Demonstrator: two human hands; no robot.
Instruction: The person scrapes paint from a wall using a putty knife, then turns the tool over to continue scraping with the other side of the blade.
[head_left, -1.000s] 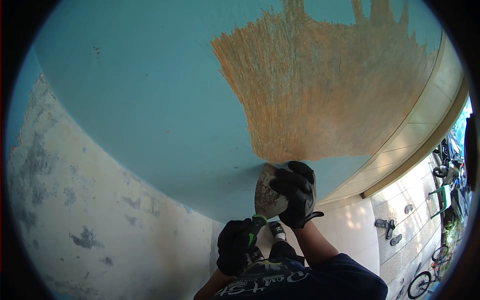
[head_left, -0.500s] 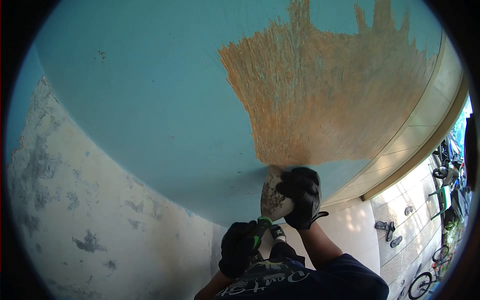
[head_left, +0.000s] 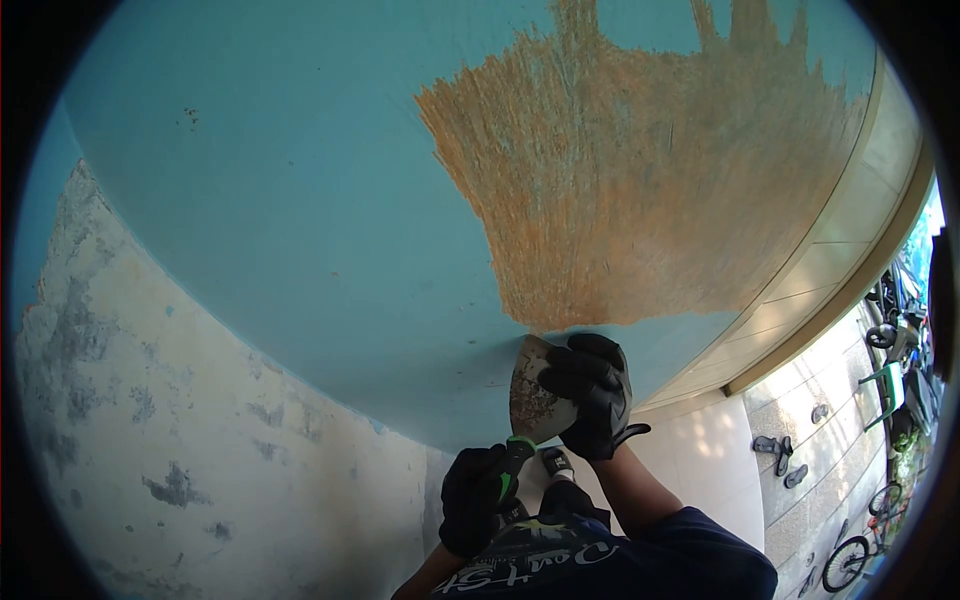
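My left hand (head_left: 470, 503), in a black glove, is wrapped around the black and green handle of a wide scraper (head_left: 532, 405). Its broad blade is smeared with rusty, whitish residue and points up at the wall. My right hand (head_left: 598, 392), also gloved in black, grips the blade from the right, fingers pressed over its face. The blade's edge lies right at the lower border of a scraped orange-brown patch (head_left: 640, 200) on the blue painted wall (head_left: 300, 230).
To the left stands a whitish wall (head_left: 250, 470) with grey, peeling spots. A tiled ledge (head_left: 800, 290) curves along the right. Beyond it, sandals (head_left: 775, 455), a bicycle (head_left: 848, 563) and a green chair (head_left: 885, 395) are on the paving. My feet show below the scraper.
The wall and its scraped patch have shifted slightly up and left in view. The scraper and my right hand sit a little further left; both hands keep their hold.
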